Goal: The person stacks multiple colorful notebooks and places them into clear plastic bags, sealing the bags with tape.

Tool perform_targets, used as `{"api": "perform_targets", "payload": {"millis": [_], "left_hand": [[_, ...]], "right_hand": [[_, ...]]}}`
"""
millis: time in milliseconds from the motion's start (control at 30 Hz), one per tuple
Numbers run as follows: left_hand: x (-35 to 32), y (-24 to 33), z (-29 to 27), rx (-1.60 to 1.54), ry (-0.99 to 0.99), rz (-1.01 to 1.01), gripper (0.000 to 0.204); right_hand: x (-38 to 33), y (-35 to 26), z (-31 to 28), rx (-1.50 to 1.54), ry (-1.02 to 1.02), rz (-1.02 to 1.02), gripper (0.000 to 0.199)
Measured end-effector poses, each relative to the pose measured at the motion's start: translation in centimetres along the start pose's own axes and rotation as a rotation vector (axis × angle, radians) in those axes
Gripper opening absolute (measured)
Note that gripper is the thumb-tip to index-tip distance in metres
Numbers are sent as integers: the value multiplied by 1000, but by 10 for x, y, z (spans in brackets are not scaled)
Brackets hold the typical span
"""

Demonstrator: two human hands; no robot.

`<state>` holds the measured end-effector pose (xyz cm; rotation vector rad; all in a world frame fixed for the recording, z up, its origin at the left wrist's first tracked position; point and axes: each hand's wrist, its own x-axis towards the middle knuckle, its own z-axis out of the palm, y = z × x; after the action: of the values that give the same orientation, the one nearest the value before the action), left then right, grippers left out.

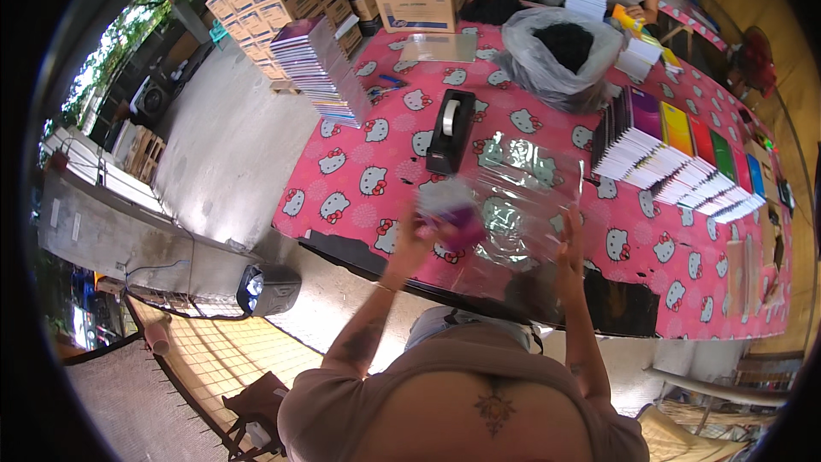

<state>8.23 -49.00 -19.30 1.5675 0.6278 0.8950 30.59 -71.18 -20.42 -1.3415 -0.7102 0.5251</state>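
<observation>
Head view. The left hand [416, 241] pinches a purple-and-white pack [460, 226] at its left side. The pack is at the near middle of the desk [620, 301], short of the tape dispenser [445, 147] and at the left edge of the clear film [516, 218]. The right hand [569, 250] is at the film's right side, fingers extended away from the body; whether it grips the film cannot be told.

Procedure (judged): handling pack and film together. Hold the pack square, thumb opposing fingers, so that its layers do not fan. Keep the film flat with the right hand; slack film may fold or cling. Keep clear of the dispenser.

Orientation: the whitish face lies toward the far side, the purple face toward the person and slightly right. Blur hides the long axis. The dispenser's long axis runs near to far, its far end slightly right.
</observation>
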Motion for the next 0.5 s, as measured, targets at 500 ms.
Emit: {"api": "perform_targets", "payload": {"millis": [500], "left_hand": [[226,-142,-307,661,563,-517,64]], "right_hand": [[-41,36,-27,-1158,17,120,67]]}}
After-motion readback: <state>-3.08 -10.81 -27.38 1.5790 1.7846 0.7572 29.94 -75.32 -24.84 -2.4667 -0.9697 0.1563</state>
